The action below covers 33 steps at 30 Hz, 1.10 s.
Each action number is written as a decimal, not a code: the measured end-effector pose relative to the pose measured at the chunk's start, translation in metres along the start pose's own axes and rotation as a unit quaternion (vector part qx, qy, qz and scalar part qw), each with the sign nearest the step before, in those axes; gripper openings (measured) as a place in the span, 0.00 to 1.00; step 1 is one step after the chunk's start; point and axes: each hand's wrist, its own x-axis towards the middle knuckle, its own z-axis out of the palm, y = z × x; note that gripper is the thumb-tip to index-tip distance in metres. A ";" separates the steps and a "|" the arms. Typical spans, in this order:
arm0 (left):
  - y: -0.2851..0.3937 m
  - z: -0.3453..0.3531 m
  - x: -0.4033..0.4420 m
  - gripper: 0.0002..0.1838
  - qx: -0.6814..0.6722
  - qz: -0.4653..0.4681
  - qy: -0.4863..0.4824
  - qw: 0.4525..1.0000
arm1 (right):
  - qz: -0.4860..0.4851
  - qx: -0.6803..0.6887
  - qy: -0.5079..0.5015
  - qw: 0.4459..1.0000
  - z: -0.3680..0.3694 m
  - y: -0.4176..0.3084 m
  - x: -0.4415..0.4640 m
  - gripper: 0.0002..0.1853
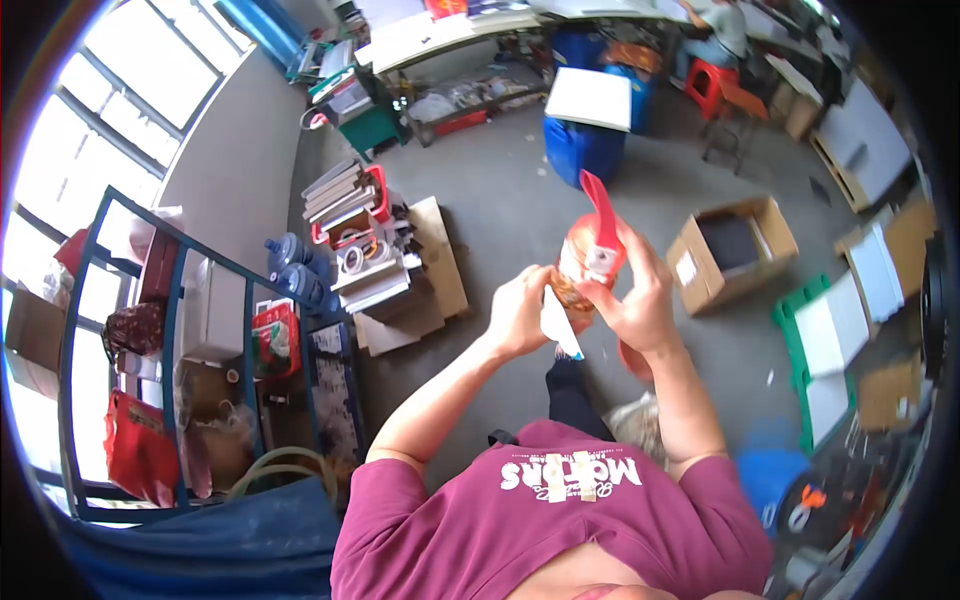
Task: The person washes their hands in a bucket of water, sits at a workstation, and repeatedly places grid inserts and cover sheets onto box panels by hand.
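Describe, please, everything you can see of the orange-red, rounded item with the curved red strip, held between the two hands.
The orange-red, rounded item looks glossy, perhaps plastic. Its curved red strip rises from the top; a round white patch with a dark centre marks the front, and the lower part looks patterned. It is held above the grey floor, the bare right hand gripping its right side, the bare left hand close at its left.

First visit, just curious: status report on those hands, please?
Right hand gripping red item. Left hand at white piece, grip unclear. Open box off right, not in the way.
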 end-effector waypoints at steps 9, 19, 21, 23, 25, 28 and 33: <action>-0.127 0.001 0.229 0.43 -0.044 -0.001 0.024 0.999 | 0.178 0.398 -0.075 0.897 0.090 0.206 0.166 0.48; -0.291 -0.031 0.444 0.41 -0.023 0.013 0.026 0.999 | 0.262 0.421 -0.272 0.825 0.175 0.382 0.363 0.44; -0.346 -0.030 0.491 0.37 0.007 0.050 0.010 0.999 | 0.260 0.418 -0.314 0.812 0.199 0.430 0.403 0.34; -0.383 -0.036 0.540 0.34 0.018 0.088 0.013 0.996 | 0.314 0.391 -0.315 0.806 0.227 0.466 0.442 0.24; -0.425 -0.041 0.598 0.37 0.028 0.079 -0.012 0.996 | 0.358 0.389 -0.309 0.790 0.255 0.500 0.489 0.18; -0.468 -0.063 0.680 0.39 0.018 0.100 -0.018 0.995 | 0.386 0.394 -0.250 0.796 0.289 0.555 0.551 0.17; -0.543 -0.085 0.798 0.39 0.021 0.075 -0.030 0.997 | 0.223 0.182 -0.174 0.942 0.352 0.635 0.634 0.23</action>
